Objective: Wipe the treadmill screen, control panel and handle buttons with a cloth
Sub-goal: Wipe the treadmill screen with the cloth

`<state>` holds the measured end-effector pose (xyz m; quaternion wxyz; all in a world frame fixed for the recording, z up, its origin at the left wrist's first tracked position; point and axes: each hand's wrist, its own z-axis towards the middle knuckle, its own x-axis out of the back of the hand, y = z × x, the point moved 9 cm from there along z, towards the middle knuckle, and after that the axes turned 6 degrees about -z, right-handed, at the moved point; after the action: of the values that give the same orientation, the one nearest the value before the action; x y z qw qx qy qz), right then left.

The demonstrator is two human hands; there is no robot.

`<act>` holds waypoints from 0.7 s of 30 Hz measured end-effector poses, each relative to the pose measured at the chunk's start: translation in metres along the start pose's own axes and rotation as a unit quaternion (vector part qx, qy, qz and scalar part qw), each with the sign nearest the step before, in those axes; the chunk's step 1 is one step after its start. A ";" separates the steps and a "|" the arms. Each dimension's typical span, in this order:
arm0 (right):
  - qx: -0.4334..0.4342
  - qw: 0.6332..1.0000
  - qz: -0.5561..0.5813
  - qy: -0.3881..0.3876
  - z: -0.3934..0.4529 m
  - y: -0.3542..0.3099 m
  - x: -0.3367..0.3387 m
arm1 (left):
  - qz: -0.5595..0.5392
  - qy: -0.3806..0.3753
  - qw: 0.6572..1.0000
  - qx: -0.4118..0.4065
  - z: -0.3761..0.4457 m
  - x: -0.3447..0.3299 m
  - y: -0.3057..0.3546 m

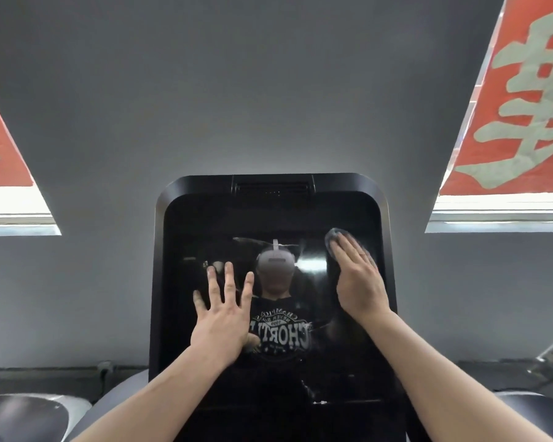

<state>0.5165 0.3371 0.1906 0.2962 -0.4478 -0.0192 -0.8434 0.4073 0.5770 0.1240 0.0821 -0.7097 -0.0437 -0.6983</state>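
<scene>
Hands flat on glass: your right hand (358, 275) presses a small grey cloth (335, 235) against the upper right of the treadmill screen (268, 218), fingers held together and laid flat over the fabric, so that only a rounded, soft-looking edge of it peeks out past your fingertips. Your left hand (222, 311) rests open on the left half of the same screen, fingers spread wide, palm down, holding nothing. The screen is a tall, glossy black panel with rounded corners and a raised dark bezel; a slotted vent (271, 187) sits in the middle of its top edge. Its surface is mirror-like, throwing back your own dark printed T-shirt and a white headset. Behind it stands a matte grey wall (237, 90), flanked by two red banners (521, 100) with pale lettering, hanging over bright windows. Smooth, curved grey mouldings (23, 416) of the machine show at the lower corners. Both your forearms are bare.
</scene>
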 end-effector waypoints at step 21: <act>0.015 0.999 -0.026 -0.021 -0.014 -0.035 -0.012 | -0.014 -0.012 1.000 0.000 -0.002 0.000 0.001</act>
<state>0.4929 0.3675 0.1809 0.2800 -0.4601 -0.0495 -0.8411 0.4054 0.5752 0.1244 0.0721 -0.7173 -0.0544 -0.6909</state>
